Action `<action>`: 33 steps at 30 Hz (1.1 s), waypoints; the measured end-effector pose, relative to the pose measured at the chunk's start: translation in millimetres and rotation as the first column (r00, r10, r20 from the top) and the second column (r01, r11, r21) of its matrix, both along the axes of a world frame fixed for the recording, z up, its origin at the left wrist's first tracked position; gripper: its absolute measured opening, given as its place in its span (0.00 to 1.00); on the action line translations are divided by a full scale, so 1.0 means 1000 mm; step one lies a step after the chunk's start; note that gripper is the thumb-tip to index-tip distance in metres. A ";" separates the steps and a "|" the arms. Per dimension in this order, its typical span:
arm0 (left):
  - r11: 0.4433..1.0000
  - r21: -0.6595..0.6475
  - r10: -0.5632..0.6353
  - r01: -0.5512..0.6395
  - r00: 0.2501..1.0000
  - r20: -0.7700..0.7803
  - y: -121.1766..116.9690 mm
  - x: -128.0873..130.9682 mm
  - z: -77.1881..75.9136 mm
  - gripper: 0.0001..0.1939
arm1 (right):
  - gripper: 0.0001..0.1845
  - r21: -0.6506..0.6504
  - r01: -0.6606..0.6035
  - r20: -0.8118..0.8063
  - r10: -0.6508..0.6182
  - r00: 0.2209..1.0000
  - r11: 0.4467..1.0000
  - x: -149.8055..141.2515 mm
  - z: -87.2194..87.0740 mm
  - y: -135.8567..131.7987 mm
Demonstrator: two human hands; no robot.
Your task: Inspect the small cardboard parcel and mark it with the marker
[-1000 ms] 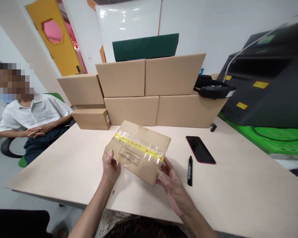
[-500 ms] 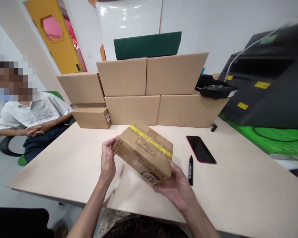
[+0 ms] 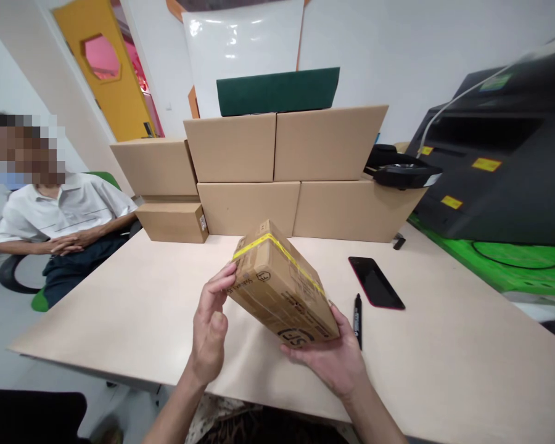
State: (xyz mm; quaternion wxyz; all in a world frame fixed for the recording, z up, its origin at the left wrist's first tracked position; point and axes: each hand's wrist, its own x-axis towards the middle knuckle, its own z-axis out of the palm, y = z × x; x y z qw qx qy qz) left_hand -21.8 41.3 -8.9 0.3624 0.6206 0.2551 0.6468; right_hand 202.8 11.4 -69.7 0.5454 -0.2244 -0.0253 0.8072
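Note:
A small cardboard box (image 3: 284,287) with yellow tape and black printing is tilted above the table, its right end lower. Cupped under its lower right corner is my right hand (image 3: 335,354), with the thumb along the edge. The fingers of my left hand (image 3: 210,327) press on the box's left end, while the left thumb stands off it. To the right of the box a black marker pen (image 3: 357,320) lies on the table, partly behind my right hand. Beyond the pen is a black phone (image 3: 377,282) with a red edge.
Stacked larger cardboard boxes (image 3: 247,209) stand along the table's (image 3: 134,320) far side, topped by a dark green box (image 3: 277,92). A black headset-like item (image 3: 404,169) rests on the right of the stack. At the left sits a person (image 3: 74,209) with hands folded.
The cardboard box has been turned and tipped up, so its printed side and left end now face me more. My left thumb has come away from it; the right hand has shifted slightly right.

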 end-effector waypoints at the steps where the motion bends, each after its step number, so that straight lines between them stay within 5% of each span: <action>1: 1.000 0.027 -0.002 0.003 1.000 -0.021 -0.005 0.001 -0.001 0.26 | 0.27 -0.009 0.017 0.003 -0.017 1.000 1.000 0.001 0.000 0.000; 11: 0.997 0.066 -0.022 0.027 0.997 -0.072 -0.043 -0.002 -0.027 0.24 | 0.17 0.090 0.241 0.143 -0.252 0.957 0.966 0.014 -0.014 -0.003; 18: 0.995 -0.089 0.043 -0.052 0.994 -0.101 -0.039 -0.011 -0.051 0.20 | 0.14 0.136 0.375 0.271 -0.398 0.876 0.917 0.031 -0.023 -0.005; 24: 0.970 -0.211 0.088 -0.120 0.984 -0.153 -0.031 -0.011 -0.050 0.20 | 0.14 0.213 0.426 0.377 -0.476 0.795 0.879 0.032 -0.017 -0.005; 33: 0.931 -0.355 0.040 -0.081 0.992 -0.121 -0.021 -0.007 -0.048 0.23 | 0.42 0.453 0.295 0.494 -0.512 0.702 0.841 0.041 -0.022 -0.010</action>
